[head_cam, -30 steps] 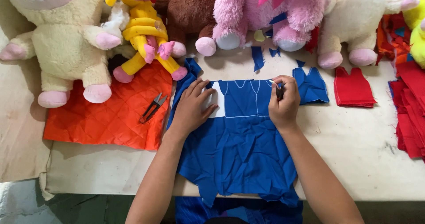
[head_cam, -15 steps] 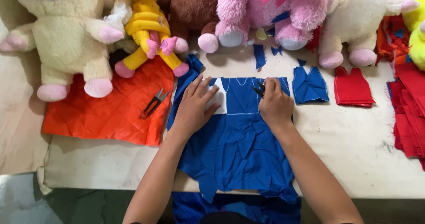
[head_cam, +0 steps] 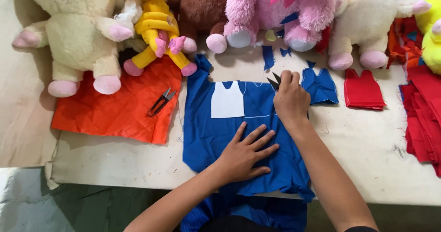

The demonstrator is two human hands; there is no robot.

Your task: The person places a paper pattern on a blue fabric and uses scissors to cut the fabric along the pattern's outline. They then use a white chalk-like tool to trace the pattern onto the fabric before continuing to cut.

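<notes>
Across the worktable (head_cam: 367,145), left hand (head_cam: 243,154) flattens blue cloth (head_cam: 216,135), fingers spread; right hand (head_cam: 290,101) grips scissors (head_cam: 274,81).

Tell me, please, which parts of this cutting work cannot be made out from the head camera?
- Scissors: only the black tips show; the right hand covers the rest.
- Blue cloth: its lower part drops behind the table edge.
- Cloth beneath the left hand: covered by the palm.
- Plush toys' heads: cut off by the top edge.

Six plush toys (head_cam: 280,11) line the back. Two thread snips: one on orange cloth (head_cam: 161,102), one in the right hand (head_cam: 289,101). One white pattern piece (head_cam: 227,100), one blue sheet (head_cam: 229,126).
</notes>
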